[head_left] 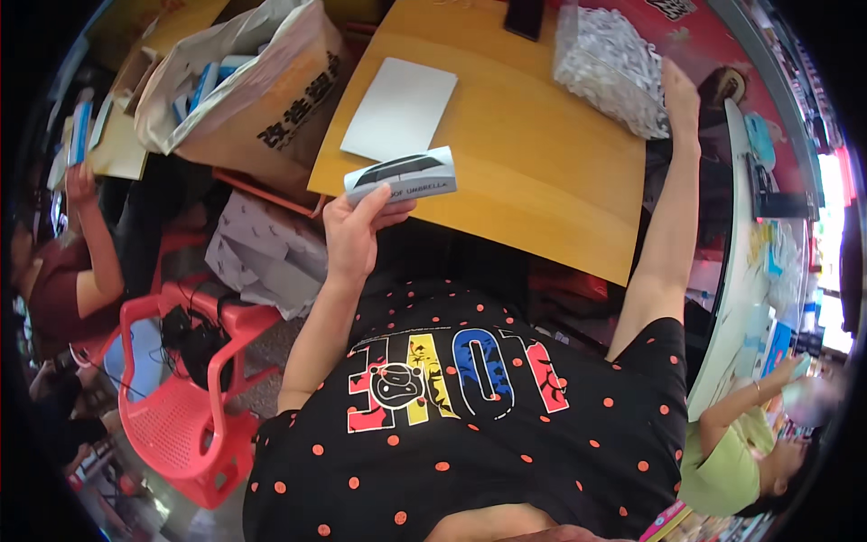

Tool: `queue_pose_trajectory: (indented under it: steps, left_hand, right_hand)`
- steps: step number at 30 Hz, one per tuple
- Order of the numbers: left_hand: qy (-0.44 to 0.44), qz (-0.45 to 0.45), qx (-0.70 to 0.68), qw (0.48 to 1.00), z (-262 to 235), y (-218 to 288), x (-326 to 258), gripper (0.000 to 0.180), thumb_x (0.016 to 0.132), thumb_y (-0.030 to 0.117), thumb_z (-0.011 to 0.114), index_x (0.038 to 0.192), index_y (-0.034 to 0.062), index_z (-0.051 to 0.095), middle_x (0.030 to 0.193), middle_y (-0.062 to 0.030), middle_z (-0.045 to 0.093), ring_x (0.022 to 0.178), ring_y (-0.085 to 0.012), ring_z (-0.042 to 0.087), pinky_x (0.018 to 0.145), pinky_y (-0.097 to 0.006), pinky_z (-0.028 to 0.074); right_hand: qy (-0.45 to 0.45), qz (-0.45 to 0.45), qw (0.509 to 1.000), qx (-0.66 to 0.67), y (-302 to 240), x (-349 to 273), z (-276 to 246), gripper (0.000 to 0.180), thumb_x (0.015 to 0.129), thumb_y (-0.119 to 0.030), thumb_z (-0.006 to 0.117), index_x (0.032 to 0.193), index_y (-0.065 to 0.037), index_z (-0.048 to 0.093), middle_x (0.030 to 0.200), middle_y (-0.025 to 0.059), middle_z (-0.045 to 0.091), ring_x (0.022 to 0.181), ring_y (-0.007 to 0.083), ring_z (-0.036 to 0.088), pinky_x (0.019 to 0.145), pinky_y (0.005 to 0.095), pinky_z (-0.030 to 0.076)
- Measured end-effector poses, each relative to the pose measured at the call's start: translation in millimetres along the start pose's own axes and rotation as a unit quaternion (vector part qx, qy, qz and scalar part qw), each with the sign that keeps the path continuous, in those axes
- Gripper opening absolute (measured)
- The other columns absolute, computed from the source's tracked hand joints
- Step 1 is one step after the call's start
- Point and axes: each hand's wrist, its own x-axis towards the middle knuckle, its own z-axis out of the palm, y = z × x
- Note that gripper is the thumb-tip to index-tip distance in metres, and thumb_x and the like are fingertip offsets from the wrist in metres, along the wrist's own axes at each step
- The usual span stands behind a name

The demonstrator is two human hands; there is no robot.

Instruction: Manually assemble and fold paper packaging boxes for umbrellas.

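Note:
My left hand [354,230] holds a small white box [402,177] with a dark umbrella picture on its side, at the near left edge of a wooden table [533,163]. My right hand [679,95] reaches far to the right side of the table and touches a clear plastic bag of small shiny packets [610,63]. A flat white sheet [399,108] lies on the table just beyond the box. A dark phone-like object [524,16] rests at the table's far edge.
A large tan bag with blue-and-white boxes [253,86] stands left of the table. A red plastic chair [181,397] with dark cables sits at lower left. One person sits at far left [77,271], another in green at lower right [741,452]. A white counter [745,298] runs along the right.

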Motion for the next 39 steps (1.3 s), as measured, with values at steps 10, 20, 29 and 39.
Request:
queue_pose_trajectory:
  steps: [10, 20, 29, 39]
  left_hand:
    - [0.033, -0.057, -0.089, 0.994, -2, 0, 11, 0.025, 0.089, 0.011, 0.060, 0.106, -0.0084, 0.058, 0.094, -0.0207, 0.068, 0.076, -0.0264, 0.071, 0.064, -0.029, 0.060]
    - [0.007, -0.022, -0.039, 0.999, 6, 1, 13, 0.024, 0.091, 0.012, 0.059, 0.104, -0.0075, 0.062, 0.090, -0.0195, 0.069, 0.075, -0.0249, 0.071, 0.066, -0.029, 0.059]
    - [0.012, 0.021, 0.019, 1.000, 12, -5, 11, 0.023, 0.089, 0.011, 0.060, 0.100, -0.0081, 0.064, 0.088, -0.0182, 0.069, 0.072, -0.0235, 0.070, 0.068, -0.030, 0.058]
    - [0.020, 0.042, 0.076, 0.996, 9, -11, 10, 0.022, 0.089, 0.012, 0.061, 0.099, -0.0074, 0.064, 0.086, -0.0158, 0.069, 0.071, -0.0225, 0.070, 0.066, -0.028, 0.057]
  right_hand:
    - [-0.139, 0.030, 0.886, 0.440, -221, -146, 1, 0.011, 0.077, -0.003, 0.073, 0.086, -0.002, 0.067, 0.084, 0.0024, 0.062, 0.067, 0.0092, 0.051, 0.061, 0.0217, 0.043]
    - [-0.193, 0.106, 0.845, 0.488, -256, -180, 19, 0.011, 0.074, -0.002, 0.074, 0.082, -0.001, 0.067, 0.086, 0.0043, 0.065, 0.067, 0.0078, 0.051, 0.061, 0.0216, 0.043]
    - [-0.214, 0.312, 0.687, 0.620, -252, -194, 33, 0.011, 0.080, -0.004, 0.071, 0.074, 0.001, 0.063, 0.079, 0.0056, 0.066, 0.067, 0.0058, 0.057, 0.064, 0.0208, 0.045]
    - [-0.314, 0.403, 0.557, 0.655, -266, -194, 28, 0.024, 0.080, -0.002, 0.069, 0.101, 0.001, 0.057, 0.080, 0.0062, 0.065, 0.047, 0.0051, 0.048, 0.043, 0.0182, 0.036]
